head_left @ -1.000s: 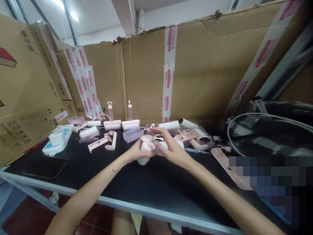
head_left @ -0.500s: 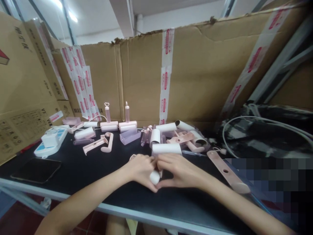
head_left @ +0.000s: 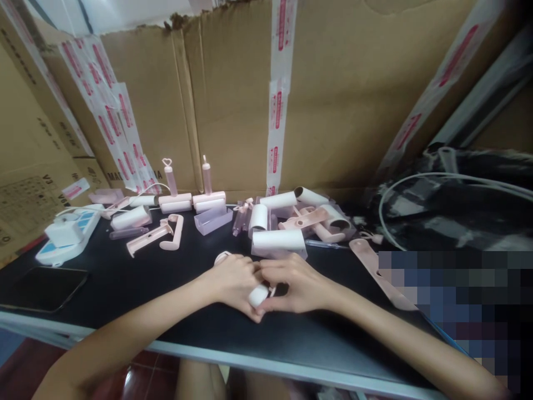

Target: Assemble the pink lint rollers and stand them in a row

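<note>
My left hand is wrapped round a white roll above the black table. The roll's near end shows under the fingers, and a pale rounded edge sticks out behind the hand. My right hand meets the left from the right, its fingers bent and pinching at a small pale part beside the roll's end. Most of what the hands hold is hidden by the fingers. Just behind them lies a larger white roll in a clear purple case.
More white rolls, pink handle parts and an open purple case lie along the back. Two pink pieces with upright handles stand by the cardboard wall. A power strip and phone are left; a long pink part is right.
The view has tilted down, so the table things appear higher and a little further left. Both hands stay together on the white roll, and slightly more of the pale part between them shows.
</note>
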Available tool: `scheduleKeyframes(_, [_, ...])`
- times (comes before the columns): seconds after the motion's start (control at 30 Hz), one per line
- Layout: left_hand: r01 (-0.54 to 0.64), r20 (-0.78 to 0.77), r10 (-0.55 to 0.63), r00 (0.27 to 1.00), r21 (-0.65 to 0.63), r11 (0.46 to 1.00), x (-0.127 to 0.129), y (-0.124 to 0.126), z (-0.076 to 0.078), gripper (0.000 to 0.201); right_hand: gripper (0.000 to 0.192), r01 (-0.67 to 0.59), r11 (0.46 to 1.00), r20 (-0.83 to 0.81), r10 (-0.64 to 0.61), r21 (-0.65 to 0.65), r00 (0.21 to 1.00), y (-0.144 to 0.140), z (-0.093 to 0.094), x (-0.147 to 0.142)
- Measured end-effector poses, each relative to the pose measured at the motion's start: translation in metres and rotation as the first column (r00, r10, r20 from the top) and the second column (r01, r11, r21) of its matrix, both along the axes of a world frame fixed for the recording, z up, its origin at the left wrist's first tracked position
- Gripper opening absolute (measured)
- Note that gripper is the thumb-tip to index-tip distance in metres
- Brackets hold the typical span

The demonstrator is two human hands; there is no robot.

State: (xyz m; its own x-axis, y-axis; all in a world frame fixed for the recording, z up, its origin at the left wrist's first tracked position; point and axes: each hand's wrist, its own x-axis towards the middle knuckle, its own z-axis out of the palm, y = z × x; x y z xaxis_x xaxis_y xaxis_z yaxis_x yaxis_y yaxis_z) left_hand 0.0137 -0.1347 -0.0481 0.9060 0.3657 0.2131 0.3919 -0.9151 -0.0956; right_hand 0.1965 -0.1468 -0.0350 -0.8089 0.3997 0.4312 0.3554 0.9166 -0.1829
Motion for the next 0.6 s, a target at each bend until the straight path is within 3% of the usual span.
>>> scheduleKeyframes(0.2, [-0.015, -0.045, 0.014, 0.999, -0.026, 1.000, -0.001, 0.002, -0.002, 0.040, 0.036, -0.058, 0.998, 0.031, 0.059, -0.005, 0.998, -0.005, 0.003, -0.004])
scheduleKeyframes(0.33, [-0.087, 0.026, 0.090, 0.996, -0.096, 0.992, -0.004, 0.000, 0.000, 0.048, 0.021, -0.028, 0.978, 0.053, 0.018, 0.207, 0.998, -0.015, 0.015, 0.001])
scheduleKeyframes(0.4, [-0.120, 0.098, 0.136, 0.986, -0.157, 0.980, -0.005, -0.003, 0.005, 0.054, 0.015, 0.065, 0.931, -0.051, -0.050, 0.358, 0.997, -0.020, 0.024, 0.009])
scheduleKeyframes(0.47, [-0.131, 0.164, 0.171, 0.971, -0.230, 0.964, -0.006, -0.005, 0.011, 0.056, 0.007, 0.216, 0.881, -0.245, -0.119, 0.421, 0.962, -0.022, 0.034, 0.020])
scheduleKeyframes(0.53, [-0.130, 0.264, 0.225, 0.938, -0.335, 0.933, -0.009, -0.006, 0.018, 0.053, 0.008, 0.400, 0.842, -0.456, -0.214, 0.362, 0.864, -0.019, 0.043, 0.032])
scheduleKeyframes(0.6, [-0.073, 0.426, 0.321, 0.845, -0.504, 0.860, -0.012, -0.003, 0.024, 0.048, 0.013, 0.536, 0.819, -0.592, -0.332, 0.206, 0.735, -0.010, 0.050, 0.043])
